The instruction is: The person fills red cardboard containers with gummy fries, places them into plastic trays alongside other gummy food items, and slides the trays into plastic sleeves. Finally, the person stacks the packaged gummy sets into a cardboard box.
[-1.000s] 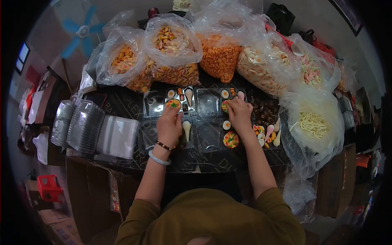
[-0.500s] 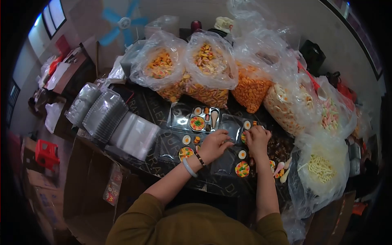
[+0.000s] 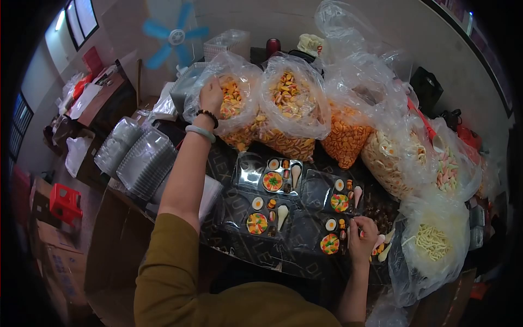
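Observation:
My left hand (image 3: 211, 98), with a bead bracelet and a pale bangle at the wrist, is at the left clear bag (image 3: 192, 103) of small yellow and orange pieces. Its fingertips are hard to make out there. At the lower right clear tray (image 3: 305, 231), my right hand (image 3: 363, 237) has its fingers pinched together; what they hold is mostly hidden. That tray carries a toy fried egg (image 3: 330, 224) and a toy pizza (image 3: 330, 243). Three similar trays hold miniature foods, including a white spoon-shaped piece (image 3: 282, 217) and a pink one (image 3: 357, 196).
Several bags of miniature pieces line the back and right, among them orange pieces (image 3: 346, 139) and pale strips (image 3: 433, 241). Stacked clear trays (image 3: 146, 163) stand at left. A loose pile (image 3: 378, 210) lies by my right hand. Cardboard box (image 3: 117, 261) stands below left.
My left hand has gone from the middle of the trays up to the left bag. My right hand has moved down from the upper right tray, where a pink spoon-shaped piece now shows.

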`<act>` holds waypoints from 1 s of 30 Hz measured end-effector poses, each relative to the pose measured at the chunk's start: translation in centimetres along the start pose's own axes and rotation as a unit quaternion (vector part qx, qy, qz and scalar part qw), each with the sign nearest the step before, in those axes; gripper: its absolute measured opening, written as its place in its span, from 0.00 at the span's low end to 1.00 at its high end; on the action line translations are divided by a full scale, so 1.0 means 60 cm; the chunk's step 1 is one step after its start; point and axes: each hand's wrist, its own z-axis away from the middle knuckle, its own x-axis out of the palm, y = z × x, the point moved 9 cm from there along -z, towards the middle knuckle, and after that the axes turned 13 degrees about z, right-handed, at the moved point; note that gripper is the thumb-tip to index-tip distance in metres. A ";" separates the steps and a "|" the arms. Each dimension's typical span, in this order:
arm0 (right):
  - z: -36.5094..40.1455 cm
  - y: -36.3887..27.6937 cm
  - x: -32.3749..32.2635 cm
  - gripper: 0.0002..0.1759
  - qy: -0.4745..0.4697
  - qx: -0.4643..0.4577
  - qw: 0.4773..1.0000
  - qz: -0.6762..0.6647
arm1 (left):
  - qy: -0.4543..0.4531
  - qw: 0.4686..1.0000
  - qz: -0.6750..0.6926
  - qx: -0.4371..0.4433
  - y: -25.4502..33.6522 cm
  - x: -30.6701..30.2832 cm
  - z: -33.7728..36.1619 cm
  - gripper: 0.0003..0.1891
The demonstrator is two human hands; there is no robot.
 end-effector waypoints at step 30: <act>0.023 0.005 0.016 0.04 -0.075 0.009 0.997 -0.005 | -0.391 0.715 -0.523 0.252 -0.024 0.353 0.115 0.12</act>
